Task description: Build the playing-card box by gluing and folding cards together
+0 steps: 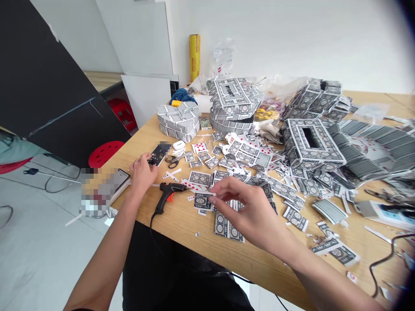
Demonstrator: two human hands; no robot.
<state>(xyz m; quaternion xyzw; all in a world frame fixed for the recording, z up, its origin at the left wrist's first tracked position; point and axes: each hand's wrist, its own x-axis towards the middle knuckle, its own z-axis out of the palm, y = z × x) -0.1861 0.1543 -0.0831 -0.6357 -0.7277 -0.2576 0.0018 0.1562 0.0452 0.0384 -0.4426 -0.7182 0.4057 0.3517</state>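
My left hand (145, 172) grips the near end of a dark smartphone (159, 152) at the table's left side, fingers and thumb on its edges. My right hand (244, 205) is raised over the front of the table, thumb and forefinger pinched at the edge of a cut playing card (203, 201) with a dark patterned back. Partly behind that hand is a folded panel of joined cards (221, 224). Between my hands lies a black glue gun (167, 194) with an orange trigger. Scissors (173, 161) lie just right of the smartphone.
Card-covered boxes (311, 144) and a heart-shaped card box (179, 123) stand farther back. A ring of cards (372, 129) is at the right, near a power strip (385, 214). Loose card pieces are scattered across the wooden table. Another phone (120, 179) lies at the left edge.
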